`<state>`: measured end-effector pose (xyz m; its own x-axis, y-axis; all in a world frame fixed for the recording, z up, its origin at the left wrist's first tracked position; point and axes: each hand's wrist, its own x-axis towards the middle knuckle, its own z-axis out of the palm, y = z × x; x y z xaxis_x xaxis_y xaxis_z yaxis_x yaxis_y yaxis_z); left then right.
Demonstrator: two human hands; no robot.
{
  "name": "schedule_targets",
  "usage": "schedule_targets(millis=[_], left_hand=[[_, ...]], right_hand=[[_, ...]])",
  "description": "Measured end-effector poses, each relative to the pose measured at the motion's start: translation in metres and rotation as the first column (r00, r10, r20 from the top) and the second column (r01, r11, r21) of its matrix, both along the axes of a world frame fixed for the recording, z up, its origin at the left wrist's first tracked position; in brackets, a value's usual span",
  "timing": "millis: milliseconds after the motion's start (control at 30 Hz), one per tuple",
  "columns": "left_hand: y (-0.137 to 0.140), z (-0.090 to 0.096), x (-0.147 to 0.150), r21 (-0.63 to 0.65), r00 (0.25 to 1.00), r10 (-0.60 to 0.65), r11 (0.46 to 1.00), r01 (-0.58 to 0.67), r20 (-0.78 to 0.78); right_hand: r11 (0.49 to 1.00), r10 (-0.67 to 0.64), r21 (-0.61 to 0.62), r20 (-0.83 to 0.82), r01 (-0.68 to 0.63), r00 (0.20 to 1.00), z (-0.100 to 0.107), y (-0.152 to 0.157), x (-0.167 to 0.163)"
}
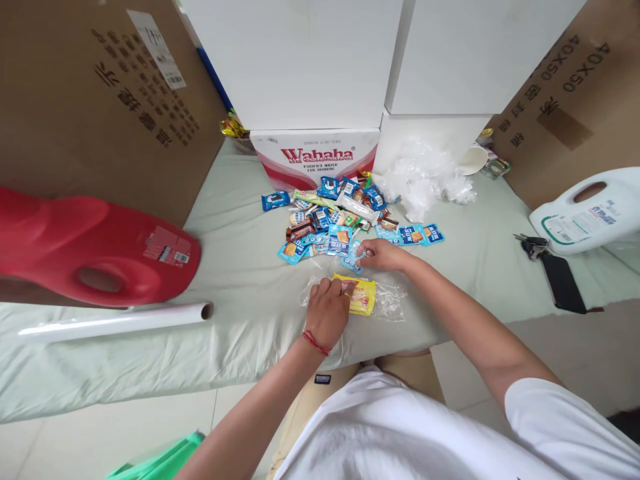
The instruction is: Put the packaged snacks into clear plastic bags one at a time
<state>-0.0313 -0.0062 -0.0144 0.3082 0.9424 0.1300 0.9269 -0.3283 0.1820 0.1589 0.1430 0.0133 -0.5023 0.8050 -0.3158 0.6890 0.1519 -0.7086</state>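
Observation:
My left hand (327, 307) is closed at the left part of a clear plastic bag (393, 300), near the table's front edge. A yellow snack packet (364, 297) lies in or on that bag; I cannot tell which. The thumb side of this hand covers the packet's left end. With pinched fingers, my right hand (383, 256) grips a light blue snack packet (351, 258) just behind the bag. Beyond both hands spreads a loose pile of small wrapped snacks, among them a light blue packet (339, 241) and a dark blue packet (275, 201).
Left are a red jug (145, 280) and a film roll (115, 322). A Wahaha carton (315, 157) and crumpled clear plastic (425, 177) stand behind the snacks. Right are a white jug (590, 207), keys (533, 247) and a black phone-like object (564, 283). Large cardboard (165, 127) flanks the table.

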Motion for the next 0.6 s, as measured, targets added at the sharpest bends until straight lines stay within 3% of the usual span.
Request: schedule_targets(millis=[133, 233, 400, 600], left_hand=[[0.0, 0.002, 0.001, 0.017, 1.0, 0.007, 1.0, -0.007, -0.013], [0.001, 0.003, 0.0, 0.017, 1.0, 0.027, 0.999, -0.027, 0.011], [-0.001, -0.004, -0.015, 0.004, 0.972, 0.158, 0.987, -0.161, 0.177], [-0.007, -0.022, -0.054, 0.09, 0.854, 0.121, 0.977, -0.192, 0.506]], right_hand=[[0.988, 0.13, 0.081, -0.005, -0.129, 0.991, 0.022, -0.022, -0.005], [0.943, 0.271, 0.187, 0.053, -0.276, 0.961, 0.031, -0.056, -0.01], [0.896, 0.335, 0.226, 0.219, -0.382, 0.916, 0.017, -0.108, -0.018], [0.875, 0.375, 0.171, 0.352, -0.453, 0.858, 0.007, -0.122, -0.021]])
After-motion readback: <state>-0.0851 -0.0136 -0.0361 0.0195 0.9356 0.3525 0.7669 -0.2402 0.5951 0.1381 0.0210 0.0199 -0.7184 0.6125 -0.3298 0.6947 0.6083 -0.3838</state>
